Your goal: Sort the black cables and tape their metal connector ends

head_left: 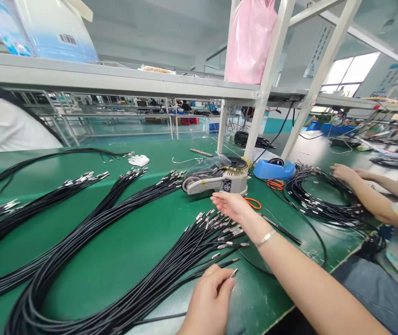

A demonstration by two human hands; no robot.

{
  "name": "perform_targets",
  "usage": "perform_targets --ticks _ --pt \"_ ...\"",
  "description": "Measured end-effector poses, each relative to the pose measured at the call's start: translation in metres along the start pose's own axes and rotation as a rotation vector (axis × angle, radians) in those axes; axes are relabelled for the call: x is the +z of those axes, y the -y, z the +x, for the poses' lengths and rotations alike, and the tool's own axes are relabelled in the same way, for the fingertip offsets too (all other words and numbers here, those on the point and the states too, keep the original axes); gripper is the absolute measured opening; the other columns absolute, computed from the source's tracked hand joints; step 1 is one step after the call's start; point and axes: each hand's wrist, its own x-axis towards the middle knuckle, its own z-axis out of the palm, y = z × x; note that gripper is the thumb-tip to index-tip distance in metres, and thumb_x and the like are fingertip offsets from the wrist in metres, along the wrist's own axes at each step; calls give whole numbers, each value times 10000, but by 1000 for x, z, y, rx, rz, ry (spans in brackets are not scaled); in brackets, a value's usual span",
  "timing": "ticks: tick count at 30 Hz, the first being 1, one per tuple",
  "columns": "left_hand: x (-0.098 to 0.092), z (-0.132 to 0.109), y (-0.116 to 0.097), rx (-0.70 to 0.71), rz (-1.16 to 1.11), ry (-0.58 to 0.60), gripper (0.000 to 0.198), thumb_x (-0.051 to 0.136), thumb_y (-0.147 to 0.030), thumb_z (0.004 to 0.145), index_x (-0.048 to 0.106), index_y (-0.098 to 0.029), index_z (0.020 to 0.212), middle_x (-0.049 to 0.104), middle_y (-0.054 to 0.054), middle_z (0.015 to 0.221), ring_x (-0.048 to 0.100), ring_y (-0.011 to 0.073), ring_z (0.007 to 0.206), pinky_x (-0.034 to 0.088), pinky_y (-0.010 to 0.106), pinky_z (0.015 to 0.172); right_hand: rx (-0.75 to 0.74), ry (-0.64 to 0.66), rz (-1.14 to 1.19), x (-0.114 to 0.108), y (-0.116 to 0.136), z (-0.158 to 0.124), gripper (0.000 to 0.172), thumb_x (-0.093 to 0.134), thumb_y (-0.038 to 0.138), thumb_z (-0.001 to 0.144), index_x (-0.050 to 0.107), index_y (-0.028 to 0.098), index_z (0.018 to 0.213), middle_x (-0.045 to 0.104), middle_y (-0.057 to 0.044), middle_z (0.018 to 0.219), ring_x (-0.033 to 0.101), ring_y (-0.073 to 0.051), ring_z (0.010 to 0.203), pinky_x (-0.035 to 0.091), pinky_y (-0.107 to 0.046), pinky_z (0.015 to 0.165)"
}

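My left hand (208,298) sits at the near table edge, fingers pinched round a thin black cable (199,274) whose metal tip (234,272) sticks out past my fingertips. My right hand (229,204) reaches forward, palm up and fingers stretched, just short of the grey tape dispenser (216,179). It holds nothing. Beneath my right wrist lies a fan of black cables with metal end plugs (216,228). Orange-handled scissors (253,203) lie just right of my right hand.
Long bundles of black cables (80,223) cover the green table (143,242). A blue tray (273,170), second orange scissors (274,184) and coiled cables (320,204) lie at right, where another person's hands (343,173) work. White shelf posts (268,79) rise behind the dispenser. A person in white (6,125) sits far left.
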Motion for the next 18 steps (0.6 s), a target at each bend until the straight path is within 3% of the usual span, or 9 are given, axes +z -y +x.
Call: perform_targets --ticks 3,6,10,18 --pt "4 3 11 -28 -75 -43 244 471 -280 810 672 -183 910 598 63 817 562 202 813 423 308 778 74 -31 53 26 4 36 224 538 281 902 580 125 1057 620 -61 1004 620 -150 805 534 -315 686" --pt "9 5 23 -80 -158 -74 246 487 -273 794 613 -191 989 565 20 729 535 171 691 425 284 681 94 -53 96 37 -2 52 276 534 305 903 555 140 1124 599 -75 1079 615 -176 879 534 -355 737" --pt "11 6 28 -89 -170 -49 160 494 -258 789 604 -199 889 568 21 735 530 168 691 417 287 675 78 -69 129 42 -8 57 269 545 289 897 558 139 1121 598 -74 1081 615 -176 881 535 -353 736" --pt "5 4 16 -34 -103 -66 123 471 -216 788 591 -191 784 559 52 847 543 180 771 428 300 713 30 -96 180 45 -11 57 264 541 286 900 558 145 1123 596 -76 1093 613 -177 891 534 -356 746"
